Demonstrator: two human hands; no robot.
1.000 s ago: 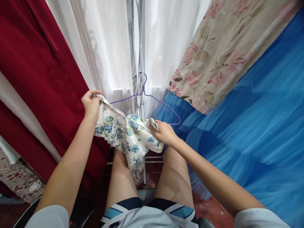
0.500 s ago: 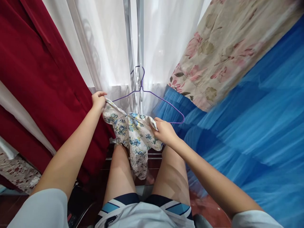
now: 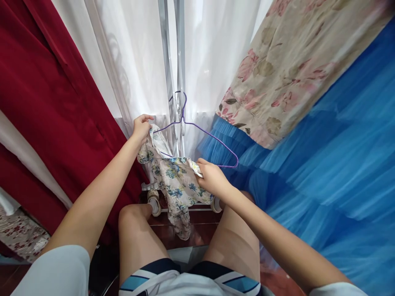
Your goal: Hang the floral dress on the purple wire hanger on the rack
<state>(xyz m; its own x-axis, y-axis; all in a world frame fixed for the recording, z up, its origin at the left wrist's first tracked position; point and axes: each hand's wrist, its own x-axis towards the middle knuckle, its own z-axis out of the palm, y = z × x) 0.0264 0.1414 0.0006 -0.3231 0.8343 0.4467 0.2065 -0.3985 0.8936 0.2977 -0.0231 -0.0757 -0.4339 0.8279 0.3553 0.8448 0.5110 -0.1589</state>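
Observation:
A small white garment (image 3: 177, 185) with blue and yellow flowers is stretched between my two hands. My left hand (image 3: 142, 129) grips its left upper edge, which is raised near the left arm of a purple hanger (image 3: 212, 135). My right hand (image 3: 212, 174) pinches the bunched edge on the other side, just below the hanger's bar. The hanger hangs by its hook from a metal stand, and its left end passes into the garment's opening. Its right end is bare. The garment's lower part dangles between my knees.
A metal stand (image 3: 182, 49) rises in front of white curtains (image 3: 138, 57). Dark red cloth (image 3: 61, 107) hangs on the left. On the right hang a beige floral cloth (image 3: 262, 82) and blue tulle (image 3: 324, 172). A shoe (image 3: 154, 201) is on the floor below.
My left hand has moved right, bringing the garment's edge over the hanger's left arm. The right hand has shifted slightly down. My knees have spread apart.

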